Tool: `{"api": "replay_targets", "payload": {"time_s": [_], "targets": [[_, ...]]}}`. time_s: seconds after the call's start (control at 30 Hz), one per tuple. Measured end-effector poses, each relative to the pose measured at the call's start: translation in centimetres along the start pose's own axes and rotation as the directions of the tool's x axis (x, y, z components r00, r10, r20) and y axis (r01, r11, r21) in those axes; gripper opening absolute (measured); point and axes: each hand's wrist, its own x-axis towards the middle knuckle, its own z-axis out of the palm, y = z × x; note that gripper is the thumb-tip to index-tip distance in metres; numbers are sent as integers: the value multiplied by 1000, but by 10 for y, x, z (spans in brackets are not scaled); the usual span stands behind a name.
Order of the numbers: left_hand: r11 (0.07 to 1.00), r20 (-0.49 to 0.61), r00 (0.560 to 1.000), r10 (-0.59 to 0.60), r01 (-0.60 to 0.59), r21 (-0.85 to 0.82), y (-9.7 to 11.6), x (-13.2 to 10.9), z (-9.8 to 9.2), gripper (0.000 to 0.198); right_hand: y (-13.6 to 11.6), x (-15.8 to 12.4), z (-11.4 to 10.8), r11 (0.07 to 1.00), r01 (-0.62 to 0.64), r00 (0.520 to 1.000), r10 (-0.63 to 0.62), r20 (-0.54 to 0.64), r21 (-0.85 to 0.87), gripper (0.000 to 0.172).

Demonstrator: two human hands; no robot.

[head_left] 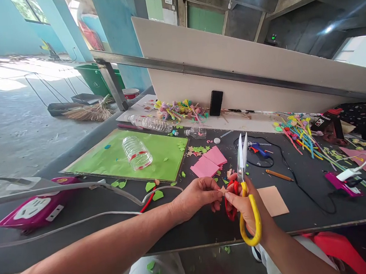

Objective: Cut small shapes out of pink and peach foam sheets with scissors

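Note:
My left hand (206,193) is closed in a pinch on one side of a small peach paper star (223,190). My right hand (244,203) touches the star's other side with its thumb. In that same hand are scissors (242,160) with one yellow and one red handle; their blades point up and stand slightly apart. Just beyond the hands lie pink paper squares (207,162), with cut green and peach pieces (199,149) behind them. A stack of peach paper squares (273,201) rests right of my right hand.
Green paper (159,149) under a clear bottle (137,152) lies at left, near a magenta power strip (38,208) with white cables. A blue glue gun (260,149) with its black cord, bundles of colourful stems (297,134) and a phone (216,103) are farther back.

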Motion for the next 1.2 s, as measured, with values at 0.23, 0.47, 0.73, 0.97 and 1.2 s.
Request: {"api": "replay_targets", "payload": {"time_s": [0.23, 0.47, 0.73, 0.97, 1.2], "targets": [[999, 28, 999, -31, 30, 41, 0, -1, 0, 16, -3, 0, -2, 999, 10, 1000, -9, 28, -37, 31], [993, 35, 997, -68, 64, 104, 4, -1, 3, 17, -4, 0, -1, 998, -18, 999, 19, 27, -57, 30], [991, 87, 993, -83, 73, 109, 6, -2, 3, 22, 0, 1, -3, 998, 53, 999, -53, 7, -27, 26], [995, 81, 993, -82, 76, 71, 4, -2, 4, 23, 1, 2, -1, 999, 48, 999, -48, 20, -17, 25], [998, -26, 998, 54, -55, -30, 14, -1, -7, 21, -10, -2, -10, 999, -47, 987, 42, 156, 26, 27]]}}
